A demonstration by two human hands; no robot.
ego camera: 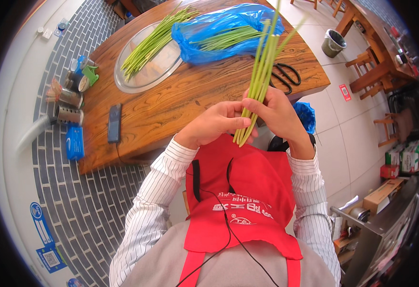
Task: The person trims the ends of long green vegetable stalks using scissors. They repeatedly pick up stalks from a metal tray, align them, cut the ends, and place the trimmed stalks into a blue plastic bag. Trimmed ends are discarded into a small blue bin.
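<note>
A small bunch of green garlic scapes stands nearly upright between my hands, above the lap of a red apron. Around its middle my right hand is closed, thumb across the stems. Lower down, my left hand has its thumb and fingers about the cut ends. Past my hands, more scapes lie in a pile on a round glass turntable. Beside them a blue plastic bag gapes with further scapes inside. Black-handled scissors rest at the table's right side, their blades hidden.
On the wooden table, a phone with a cable lies at left. Metal holders and a blue tissue pack line the left edge. A blue-lined bin stands below on the right; another bin is farther off.
</note>
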